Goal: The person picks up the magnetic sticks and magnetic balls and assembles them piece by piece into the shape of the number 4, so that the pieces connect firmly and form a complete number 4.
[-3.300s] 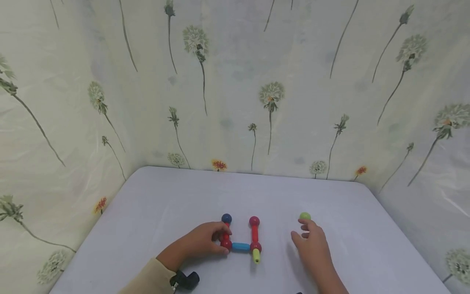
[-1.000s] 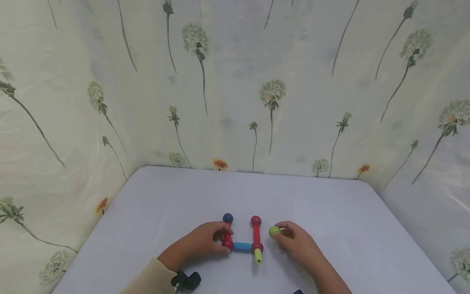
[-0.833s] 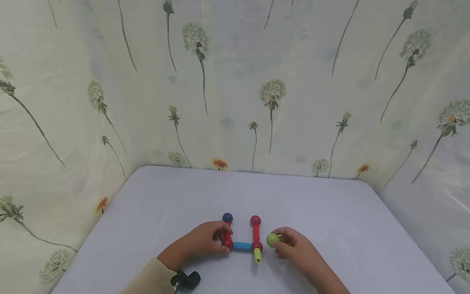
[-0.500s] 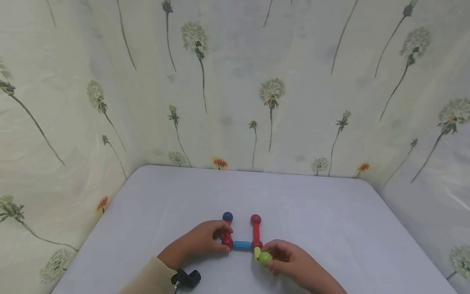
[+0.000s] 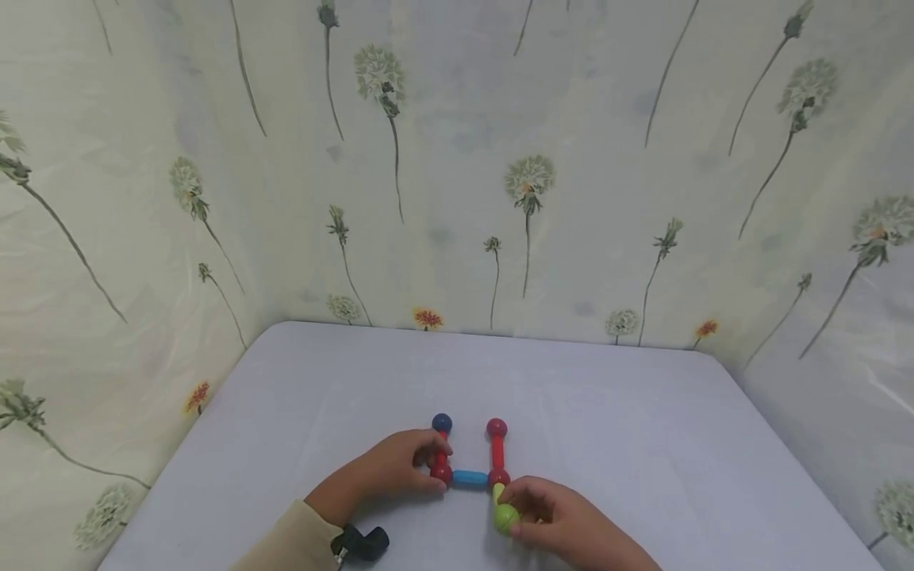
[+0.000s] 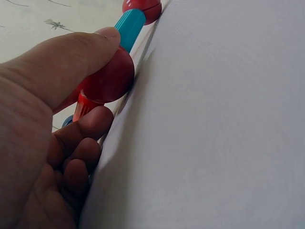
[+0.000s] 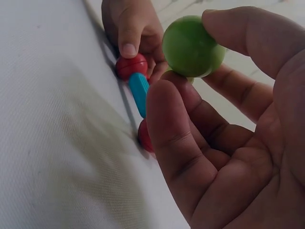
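A U-shaped frame of balls and rods lies on the table. My left hand point(image 5: 393, 466) holds its near left corner, thumb and fingers around a red ball point(image 6: 112, 78) and the red rod point(image 5: 443, 460) beside it. A dark blue ball point(image 5: 442, 423) caps that rod. A blue rod point(image 5: 470, 477) runs to a second red ball point(image 5: 498, 477), which carries another red rod point(image 5: 497, 452) with a crimson ball point(image 5: 496, 428). My right hand point(image 5: 557, 519) pinches a green ball point(image 7: 190, 45) at the near end of a yellow-green rod point(image 5: 497, 492); fingers partly hide where they meet.
The white table point(image 5: 593, 388) spreads beyond and to both sides of the hands. A flower-printed curtain point(image 5: 457, 159) rises along its back and sides. A black wrist-camera piece point(image 5: 362, 544) is strapped at the left wrist, by the sleeve point(image 5: 293, 543).
My right hand took the green ball from the table at right, carried it left and nearer, and brought it to the yellow-green rod's near end. My left hand has stayed put.
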`<state>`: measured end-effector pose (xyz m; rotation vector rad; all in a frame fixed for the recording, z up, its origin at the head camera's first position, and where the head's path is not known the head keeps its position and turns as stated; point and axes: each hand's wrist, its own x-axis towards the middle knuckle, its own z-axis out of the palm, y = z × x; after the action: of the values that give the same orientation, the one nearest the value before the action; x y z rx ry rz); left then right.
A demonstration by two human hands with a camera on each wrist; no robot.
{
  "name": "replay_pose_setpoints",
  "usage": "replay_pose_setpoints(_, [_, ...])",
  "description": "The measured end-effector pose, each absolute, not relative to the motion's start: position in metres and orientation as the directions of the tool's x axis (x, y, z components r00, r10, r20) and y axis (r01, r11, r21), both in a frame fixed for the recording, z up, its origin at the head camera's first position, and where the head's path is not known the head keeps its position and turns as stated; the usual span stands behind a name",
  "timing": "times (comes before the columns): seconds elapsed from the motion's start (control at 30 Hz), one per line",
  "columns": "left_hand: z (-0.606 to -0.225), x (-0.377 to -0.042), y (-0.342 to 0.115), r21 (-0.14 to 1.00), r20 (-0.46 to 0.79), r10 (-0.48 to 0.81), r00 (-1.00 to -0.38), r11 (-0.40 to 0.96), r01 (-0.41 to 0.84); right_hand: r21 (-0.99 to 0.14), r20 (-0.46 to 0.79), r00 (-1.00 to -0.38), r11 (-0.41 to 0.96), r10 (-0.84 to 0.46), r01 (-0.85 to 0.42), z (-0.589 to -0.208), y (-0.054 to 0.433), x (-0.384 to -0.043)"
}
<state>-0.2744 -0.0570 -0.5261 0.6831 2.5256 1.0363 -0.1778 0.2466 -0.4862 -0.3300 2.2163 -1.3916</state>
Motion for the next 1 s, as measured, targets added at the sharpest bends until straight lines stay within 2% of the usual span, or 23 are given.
replay_pose_setpoints(0.27, [-0.527, -0.274, -0.058, 0.714, -0.106, 0.542, -0.834, 0.625, 0.315, -0.867, -0.28, -0.816, 0.498, -0.506, -0.011, -0.496, 0.246, -0.179])
replay_pose_setpoints(0.5, [-0.526, -0.273, -0.059, 0.71, -0.098, 0.546, -0.832, 0.624, 0.326, -0.807, -0.334, -0.793, 0.589, -0.51, -0.039, -0.5, 0.242, -0.177])
replay_pose_setpoints(0.73, [-0.527, -0.275, -0.059, 0.706, -0.094, 0.544, -0.834, 0.626, 0.33, -0.781, -0.339, -0.794, 0.621, -0.504, -0.06, -0.5, 0.239, -0.176])
replay_pose_setpoints(1.0, [-0.526, -0.274, -0.058, 0.723, -0.11, 0.549, -0.828, 0.616, 0.313, -0.809, -0.364, -0.786, 0.588, -0.5, 0.001, -0.503, 0.241, -0.175])
